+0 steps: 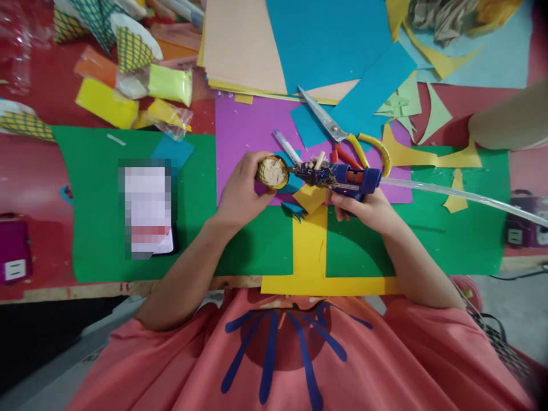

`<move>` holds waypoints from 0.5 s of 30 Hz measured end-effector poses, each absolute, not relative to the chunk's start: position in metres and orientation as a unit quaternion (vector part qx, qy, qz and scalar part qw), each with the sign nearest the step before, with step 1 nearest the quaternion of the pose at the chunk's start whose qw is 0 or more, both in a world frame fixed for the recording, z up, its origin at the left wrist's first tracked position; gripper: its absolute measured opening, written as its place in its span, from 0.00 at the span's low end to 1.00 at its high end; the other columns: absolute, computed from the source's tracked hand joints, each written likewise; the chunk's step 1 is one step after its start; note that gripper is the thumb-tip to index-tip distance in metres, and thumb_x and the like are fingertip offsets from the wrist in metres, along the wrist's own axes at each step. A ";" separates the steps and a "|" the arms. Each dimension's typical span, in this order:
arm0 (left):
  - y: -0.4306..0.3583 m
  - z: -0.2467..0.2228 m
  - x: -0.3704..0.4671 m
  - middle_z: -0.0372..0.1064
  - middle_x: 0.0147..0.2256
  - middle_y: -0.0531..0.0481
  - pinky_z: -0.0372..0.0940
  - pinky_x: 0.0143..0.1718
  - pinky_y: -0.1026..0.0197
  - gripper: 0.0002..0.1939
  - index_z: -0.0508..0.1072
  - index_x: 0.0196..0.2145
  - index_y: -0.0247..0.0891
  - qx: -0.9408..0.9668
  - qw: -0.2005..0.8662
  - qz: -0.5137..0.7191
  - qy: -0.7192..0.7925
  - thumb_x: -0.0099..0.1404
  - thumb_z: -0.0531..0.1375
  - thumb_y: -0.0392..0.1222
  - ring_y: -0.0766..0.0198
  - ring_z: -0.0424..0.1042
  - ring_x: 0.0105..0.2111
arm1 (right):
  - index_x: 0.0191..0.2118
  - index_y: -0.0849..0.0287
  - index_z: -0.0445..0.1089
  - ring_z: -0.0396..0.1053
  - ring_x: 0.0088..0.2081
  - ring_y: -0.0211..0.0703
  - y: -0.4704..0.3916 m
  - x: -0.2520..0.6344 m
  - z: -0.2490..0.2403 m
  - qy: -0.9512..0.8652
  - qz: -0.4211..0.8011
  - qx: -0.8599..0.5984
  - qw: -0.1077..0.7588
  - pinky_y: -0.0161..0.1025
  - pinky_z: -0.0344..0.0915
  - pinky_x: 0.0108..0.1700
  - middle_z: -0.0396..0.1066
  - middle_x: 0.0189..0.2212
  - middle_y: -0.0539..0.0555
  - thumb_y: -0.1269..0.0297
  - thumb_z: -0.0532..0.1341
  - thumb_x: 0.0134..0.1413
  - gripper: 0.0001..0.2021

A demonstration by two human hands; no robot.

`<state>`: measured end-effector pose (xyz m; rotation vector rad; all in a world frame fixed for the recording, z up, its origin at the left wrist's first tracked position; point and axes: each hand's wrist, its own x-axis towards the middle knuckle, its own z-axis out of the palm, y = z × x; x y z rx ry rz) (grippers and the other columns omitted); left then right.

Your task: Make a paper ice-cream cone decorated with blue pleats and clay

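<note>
Between the fingers and thumb of my left hand [242, 191] is a small round paper cone [274, 172], its open end facing up and crumpled pale paper packed inside. Yellow and dark grid patterning shows on its side. My right hand [363, 205] is wrapped round the handle of a blue hot glue gun [355, 178]. The gun's dark, messy nozzle points left and meets the cone's rim. A long clear glue stick [462, 197] runs out of the gun's back to the right. Beneath the hands lie yellow paper strips [309, 240] and a small blue paper scrap [294, 210].
Open scissors [334, 128] and a marker [286, 145] lie just beyond the hands. Coloured paper sheets [244, 45] are stacked at the back. Packets of clay [107, 103] and patterned cones [133, 45] sit at the back left. A blurred phone [148, 208] rests on green paper [98, 251].
</note>
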<state>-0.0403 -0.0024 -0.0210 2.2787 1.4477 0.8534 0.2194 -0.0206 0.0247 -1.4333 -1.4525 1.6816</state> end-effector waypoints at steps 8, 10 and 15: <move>-0.002 -0.022 -0.040 0.68 0.47 0.47 0.71 0.48 0.51 0.25 0.60 0.52 0.42 0.793 0.148 0.299 0.510 0.58 0.61 0.35 0.54 0.72 0.48 | 0.35 0.61 0.70 0.65 0.17 0.34 -0.021 0.222 0.021 -0.552 0.607 -0.522 0.233 0.32 0.60 0.18 0.67 0.18 0.49 0.37 0.65 0.46 0.27; -0.002 -0.023 -0.041 0.68 0.47 0.47 0.71 0.48 0.51 0.24 0.60 0.52 0.42 0.793 0.145 0.303 0.509 0.58 0.61 0.35 0.54 0.72 0.48 | 0.34 0.61 0.70 0.65 0.17 0.34 -0.020 0.223 0.021 -0.555 0.605 -0.522 0.231 0.33 0.61 0.18 0.66 0.17 0.48 0.37 0.65 0.46 0.27; -0.002 -0.023 -0.041 0.68 0.47 0.47 0.71 0.49 0.51 0.25 0.59 0.52 0.43 0.792 0.151 0.297 0.511 0.58 0.62 0.35 0.54 0.72 0.48 | 0.31 0.60 0.70 0.64 0.17 0.34 -0.020 0.224 0.021 -0.553 0.602 -0.529 0.226 0.33 0.61 0.18 0.66 0.15 0.48 0.36 0.66 0.44 0.27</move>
